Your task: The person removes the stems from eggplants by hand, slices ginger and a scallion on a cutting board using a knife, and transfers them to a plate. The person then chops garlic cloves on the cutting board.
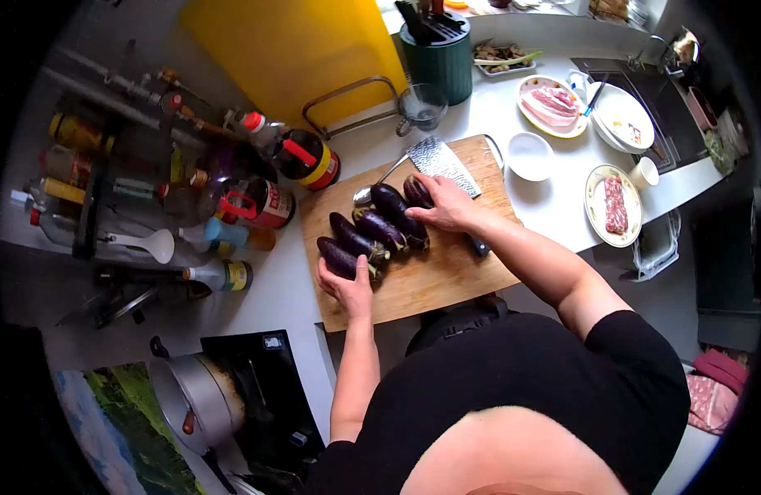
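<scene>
Several dark purple eggplants point(366, 233) lie side by side in a slanting row on the wooden cutting board point(413, 293). My left hand point(347, 289) grips the leftmost eggplant point(337, 257), thumb on the near side and fingers round its outer end. At the other end of the row, my right hand point(448, 206) grasps the rightmost eggplant point(418, 191), partly covering it. Behind that hand lies a cleaver point(443, 165) with a hammered blade; its dark handle point(478, 245) shows below my right wrist. A metal spoon point(363, 196) rests at the board's back.
Sauce bottles point(310, 157) and a glass cup point(423, 107) stand behind and left of the board. To the right are a white bowl point(530, 157) and plates of raw meat point(554, 107). A pot point(195, 396) sits at lower left, beside a black cooktop point(273, 396).
</scene>
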The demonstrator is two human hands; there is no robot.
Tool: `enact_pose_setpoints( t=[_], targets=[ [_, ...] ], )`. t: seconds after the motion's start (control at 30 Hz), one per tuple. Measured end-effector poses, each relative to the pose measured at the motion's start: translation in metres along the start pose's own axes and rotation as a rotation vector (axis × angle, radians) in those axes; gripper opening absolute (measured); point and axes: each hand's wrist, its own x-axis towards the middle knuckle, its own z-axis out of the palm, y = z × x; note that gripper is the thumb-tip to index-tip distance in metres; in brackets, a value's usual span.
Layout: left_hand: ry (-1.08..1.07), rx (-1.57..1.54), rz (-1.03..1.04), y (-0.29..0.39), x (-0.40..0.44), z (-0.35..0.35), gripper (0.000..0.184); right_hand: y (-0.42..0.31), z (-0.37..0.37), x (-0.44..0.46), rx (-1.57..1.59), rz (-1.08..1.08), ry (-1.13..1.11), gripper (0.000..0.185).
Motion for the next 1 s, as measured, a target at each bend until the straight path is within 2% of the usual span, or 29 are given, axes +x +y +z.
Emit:
enact_pose_setpoints(
  t=[0.03, 0.1, 0.17, 0.2, 0.23, 0.3, 0.37, 0.43, 0.5, 0.57, 0.6, 0.7, 0.77, 0.8, 0.83, 0.9, 0.93, 1.0],
  targets=[
    [0.007, -0.082, -0.095, -0.009, 0.000, -0.002, 0.091, -0.007, 0.005, 0.002, -0.010, -0.002, -0.012, 0.079],
    [-0.068, -0.210, -0.045, -0.012, 0.006, -0.001, 0.095, -0.023, 0.011, 0.002, -0.206, -0.004, -0.050, 0.084],
    [-0.138, -0.023, -0.070, -0.006, 0.012, 0.000, 0.101, -0.030, 0.019, 0.004, -0.208, 0.020, -0.084, 0.089],
    [-0.126, -0.061, -0.080, -0.016, 0.017, 0.007, 0.103, -0.030, 0.025, 0.003, -0.186, 0.014, -0.050, 0.090],
    [-0.098, -0.099, -0.046, -0.021, 0.023, 0.008, 0.101, -0.030, 0.030, 0.002, -0.166, 0.012, -0.009, 0.090],
    [-0.074, 0.107, 0.055, -0.021, 0.033, -0.002, 0.097, -0.032, 0.042, -0.002, -0.136, -0.020, 0.026, 0.089],
    [-0.170, 0.106, 0.060, -0.026, 0.053, -0.018, 0.096, -0.037, 0.069, -0.006, -0.143, 0.031, 0.080, 0.091],
    [-0.248, 0.081, 0.175, -0.056, 0.079, -0.027, 0.097, -0.048, 0.085, -0.009, -0.051, 0.067, 0.081, 0.093],
    [-0.326, 0.054, 0.233, -0.063, 0.100, -0.038, 0.099, -0.062, 0.096, -0.010, -0.122, 0.115, 0.069, 0.100],
    [-0.412, 0.016, 0.221, -0.061, 0.115, -0.043, 0.101, -0.070, 0.099, -0.011, -0.083, 0.118, 0.093, 0.098],
    [-0.437, 0.023, 0.227, -0.060, 0.120, -0.044, 0.100, -0.076, 0.091, -0.014, -0.080, 0.124, 0.054, 0.090],
    [-0.486, 0.061, 0.254, -0.056, 0.124, -0.048, 0.098, -0.064, 0.079, -0.023, -0.148, 0.064, 0.072, 0.087],
    [-0.397, -0.144, 0.153, -0.053, 0.118, -0.049, 0.094, -0.044, 0.072, -0.032, -0.209, 0.042, 0.171, 0.078],
    [-0.391, -0.148, 0.214, -0.051, 0.115, -0.050, 0.086, -0.039, 0.062, -0.037, -0.208, 0.094, 0.178, 0.073],
    [-0.393, -0.147, 0.215, -0.056, 0.118, -0.047, 0.086, -0.035, 0.053, -0.045, -0.206, 0.145, 0.182, 0.069],
    [-0.448, -0.355, 0.165, -0.067, 0.127, -0.036, 0.079, -0.014, 0.057, -0.058, -0.276, 0.065, 0.397, 0.061],
    [-0.494, -0.274, 0.140, -0.069, 0.134, -0.034, 0.072, -0.011, 0.057, -0.066, -0.311, 0.039, 0.421, 0.057],
    [-0.549, -0.295, 0.141, -0.071, 0.145, -0.031, 0.071, -0.011, 0.058, -0.072, -0.358, 0.053, 0.448, 0.056]
  ],
)
